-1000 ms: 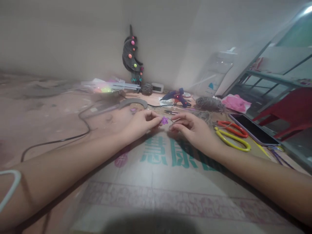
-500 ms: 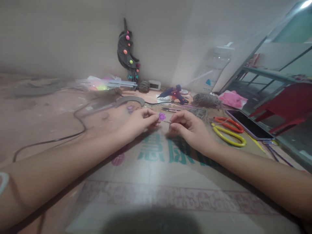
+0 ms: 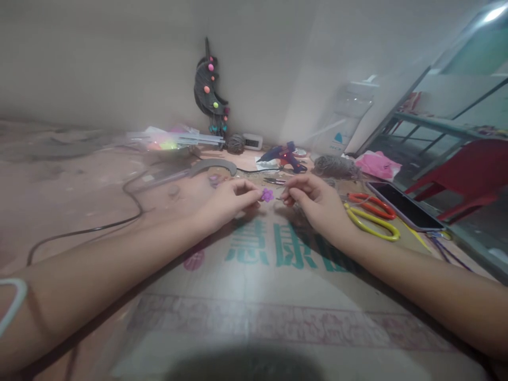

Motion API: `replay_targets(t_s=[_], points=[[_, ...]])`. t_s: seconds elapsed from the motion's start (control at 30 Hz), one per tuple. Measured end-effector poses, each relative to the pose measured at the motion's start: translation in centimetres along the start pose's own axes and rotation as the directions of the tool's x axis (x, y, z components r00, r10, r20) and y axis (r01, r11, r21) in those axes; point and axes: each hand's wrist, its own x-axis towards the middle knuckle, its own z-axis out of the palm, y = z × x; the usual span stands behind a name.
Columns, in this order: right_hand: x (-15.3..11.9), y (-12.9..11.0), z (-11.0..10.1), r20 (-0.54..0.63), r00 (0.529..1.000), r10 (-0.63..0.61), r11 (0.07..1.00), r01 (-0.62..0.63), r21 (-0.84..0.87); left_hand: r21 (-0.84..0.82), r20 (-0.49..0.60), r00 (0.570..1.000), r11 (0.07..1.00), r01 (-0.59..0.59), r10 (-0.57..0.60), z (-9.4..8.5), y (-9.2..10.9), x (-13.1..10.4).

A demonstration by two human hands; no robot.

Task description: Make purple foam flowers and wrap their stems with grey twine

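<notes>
Between thumb and fingertips, my left hand (image 3: 236,201) pinches a small purple flower (image 3: 267,195) by its left side. My right hand (image 3: 311,198) is closed in a pinch just to the flower's right. A thin grey strand (image 3: 278,198) pokes out from its fingertips toward the flower. I cannot tell whether the strand touches the petals. Both hands are over the printed board (image 3: 254,286). Just behind them lie small pointed scissors or tweezers (image 3: 273,181), partly hidden.
A blue glue gun (image 3: 283,156) stands behind my hands, near grey yarn (image 3: 335,166). Yellow-handled pliers (image 3: 373,222), orange-handled scissors (image 3: 373,205) and a phone (image 3: 405,206) lie at the right. A decorated grey crescent (image 3: 208,87) leans on the wall. A black cable (image 3: 95,227) crosses the left side.
The view has shifted slightly. The flower and my left hand are a little lower and further right in the picture. Less of the grey strand shows between flower and right fingertips.
</notes>
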Motion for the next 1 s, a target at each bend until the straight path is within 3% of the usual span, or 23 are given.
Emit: replay_targets(t_s=[0.1,0.23,0.33,0.5,0.6,0.73,0.87,1.0], points=[[-0.1,-0.2,0.0,0.048,0.993,0.104,0.994,-0.105,0.028,0.059,0.105,0.992,0.995,-0.078,0.072,0.0,0.3,-0.2],[-0.2,0.0,-0.2,0.107,0.973,0.203,0.978,-0.208,0.036,0.239,0.103,0.972,0.943,-0.232,0.213,0.1,0.8,-0.8],[0.0,0.0,-0.4,0.083,0.983,0.166,0.986,-0.165,-0.027,0.287,0.182,0.943,0.902,-0.322,0.279,0.1,0.7,-1.1],[0.6,0.2,-0.8,0.003,0.998,0.060,0.997,-0.060,-0.046,0.286,0.324,0.916,0.899,-0.331,0.235,-0.1,0.0,-0.9],[0.7,0.6,-1.0,0.019,1.000,0.008,1.000,-0.008,-0.018,0.284,0.293,0.916,0.890,-0.358,0.275,0.0,-0.1,-0.9],[0.3,0.6,-0.8,0.125,0.992,-0.016,0.995,0.028,-0.092,0.298,0.197,0.915,0.868,-0.398,0.351,0.2,0.2,-1.2],[-0.2,-0.3,-0.6,0.210,0.972,0.102,0.992,-0.084,-0.093,0.301,0.190,0.941,0.896,-0.327,0.280,0.4,0.2,-1.1],[-0.5,-1.0,-0.5,0.221,0.967,0.124,0.986,-0.095,-0.136,0.336,0.145,0.958,0.899,-0.282,0.247,0.5,0.3,-0.9]])
